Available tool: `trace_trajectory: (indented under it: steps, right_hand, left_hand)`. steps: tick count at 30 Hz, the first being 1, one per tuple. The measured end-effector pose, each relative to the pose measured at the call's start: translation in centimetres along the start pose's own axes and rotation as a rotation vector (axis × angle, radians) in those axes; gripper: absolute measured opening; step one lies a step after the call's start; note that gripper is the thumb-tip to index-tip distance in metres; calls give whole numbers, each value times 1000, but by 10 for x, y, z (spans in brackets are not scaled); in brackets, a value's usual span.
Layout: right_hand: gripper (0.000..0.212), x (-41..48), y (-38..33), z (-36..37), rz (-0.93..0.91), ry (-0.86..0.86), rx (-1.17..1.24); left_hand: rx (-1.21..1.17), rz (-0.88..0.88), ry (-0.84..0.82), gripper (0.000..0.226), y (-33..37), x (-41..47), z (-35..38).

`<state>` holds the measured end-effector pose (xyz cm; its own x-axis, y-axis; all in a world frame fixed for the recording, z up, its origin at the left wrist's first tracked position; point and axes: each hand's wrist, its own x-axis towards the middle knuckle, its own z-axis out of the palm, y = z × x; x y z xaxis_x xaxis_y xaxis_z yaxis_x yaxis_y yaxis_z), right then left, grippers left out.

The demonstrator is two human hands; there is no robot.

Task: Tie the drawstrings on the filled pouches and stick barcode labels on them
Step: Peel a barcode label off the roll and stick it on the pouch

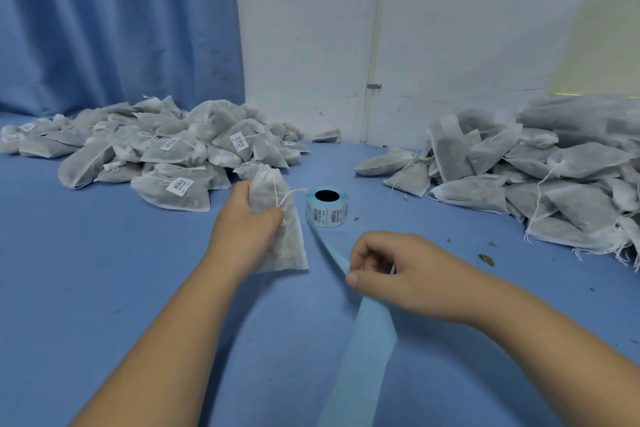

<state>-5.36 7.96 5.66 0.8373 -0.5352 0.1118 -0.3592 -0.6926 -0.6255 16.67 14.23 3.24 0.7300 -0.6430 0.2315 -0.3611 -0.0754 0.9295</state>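
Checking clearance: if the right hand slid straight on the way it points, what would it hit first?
Likely the pouch gripped by the left hand; the right hand points leftward at its lower end, past the backing strip it pinches. Depth is uncertain.

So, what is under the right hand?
The blue backing strip from the label roll runs under the right hand, which pinches it. Whether a label sits there is hidden by the hand.

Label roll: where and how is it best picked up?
Come from above and pinch the curved side wall of the roll across its width: it stands on end, core hole up. Avoid the near-left side, where the liner trails off.
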Motion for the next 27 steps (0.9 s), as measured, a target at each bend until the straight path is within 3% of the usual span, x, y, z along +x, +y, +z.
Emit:
trace_trajectory:
  steps: [4,15,18,22,25,27]
  right_hand:
    - [15,-7,12,-7,129,30,84]
    - [55,8,7,12,389,-5,-392]
    - [36,17,0,21,374,20,-497]
    - [12,26,-2,22,409,31,-353]
    - [15,29,0,14,434,72,-177]
    - [18,28,1,8,458,83,73]
  left_hand:
    - [10,3,-7,31,1,-2,1]
    - [33,23,-39,39,3,-7,5]
    - [47,9,-36,45,2,-7,4]
    - [64,-14,-20,63,2,-5,2]
    - [99,-2,-22,75,3,-4,0]
    - [119,8,-35,75,3,-4,-1]
